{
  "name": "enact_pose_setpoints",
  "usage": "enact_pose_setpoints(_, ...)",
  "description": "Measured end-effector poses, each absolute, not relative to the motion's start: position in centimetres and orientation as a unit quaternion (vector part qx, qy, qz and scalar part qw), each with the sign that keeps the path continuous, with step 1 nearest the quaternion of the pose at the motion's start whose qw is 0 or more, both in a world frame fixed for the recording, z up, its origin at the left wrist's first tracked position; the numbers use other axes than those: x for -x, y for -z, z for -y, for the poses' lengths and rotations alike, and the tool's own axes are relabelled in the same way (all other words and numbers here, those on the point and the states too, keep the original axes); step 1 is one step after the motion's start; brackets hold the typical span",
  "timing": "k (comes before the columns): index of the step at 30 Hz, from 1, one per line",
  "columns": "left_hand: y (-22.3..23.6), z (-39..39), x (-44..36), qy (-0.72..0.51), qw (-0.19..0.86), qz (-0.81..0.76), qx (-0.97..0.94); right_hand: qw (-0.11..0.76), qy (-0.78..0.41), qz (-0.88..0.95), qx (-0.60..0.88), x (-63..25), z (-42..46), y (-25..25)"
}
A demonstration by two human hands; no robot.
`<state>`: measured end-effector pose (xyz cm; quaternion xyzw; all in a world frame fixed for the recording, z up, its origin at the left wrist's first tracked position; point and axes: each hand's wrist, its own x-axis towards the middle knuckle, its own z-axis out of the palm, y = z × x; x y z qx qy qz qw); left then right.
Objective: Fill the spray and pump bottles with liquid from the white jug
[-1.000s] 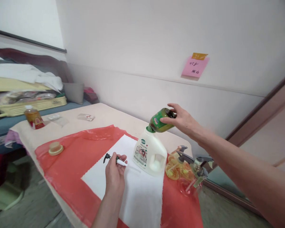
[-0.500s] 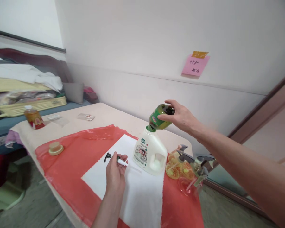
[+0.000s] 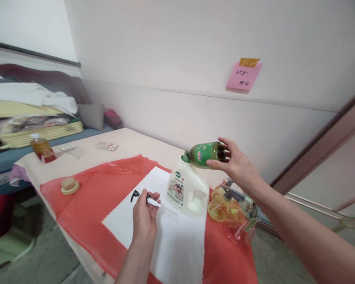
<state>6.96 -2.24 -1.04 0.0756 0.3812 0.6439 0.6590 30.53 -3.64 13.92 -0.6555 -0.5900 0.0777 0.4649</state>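
Note:
In my right hand (image 3: 233, 159) is a green bottle (image 3: 205, 154), gripped by its base and lying nearly level. Its neck end rests at the open mouth of a white handled jug (image 3: 186, 187), where a green piece (image 3: 185, 156) shows. Whether liquid flows cannot be made out. My left hand (image 3: 146, 213) is closed around a pump dispenser top (image 3: 150, 200), black at the spout and white at the collar, its clear tube pointing right. The jug stands upright on a white cloth (image 3: 177, 244).
Several clear spray bottles (image 3: 225, 209) stand right of the jug on red plastic sheeting (image 3: 85, 213). A beige cap (image 3: 69, 185) lies on the left, and an amber bottle (image 3: 43, 149) stands at the table's left edge. A pink note (image 3: 244, 77) is on the wall.
My right hand has lowered and moved slightly right, bringing the green bottle from a steep downward tilt to nearly level. My left hand stays almost still with the pump top.

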Motion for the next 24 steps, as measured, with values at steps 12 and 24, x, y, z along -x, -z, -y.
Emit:
enact_pose_setpoints(12,1.4,2.3,-7.5,-0.633,0.659,-0.395,-0.090,0.616,-0.307,0.417,0.593,-28.7,9.2,-3.1)
enact_pose_setpoints(24,1.2,0.3,-4.5,-0.680,0.623,-0.385,-0.030,0.610,-0.486,0.322,0.537,-24.2,13.1,6.6)
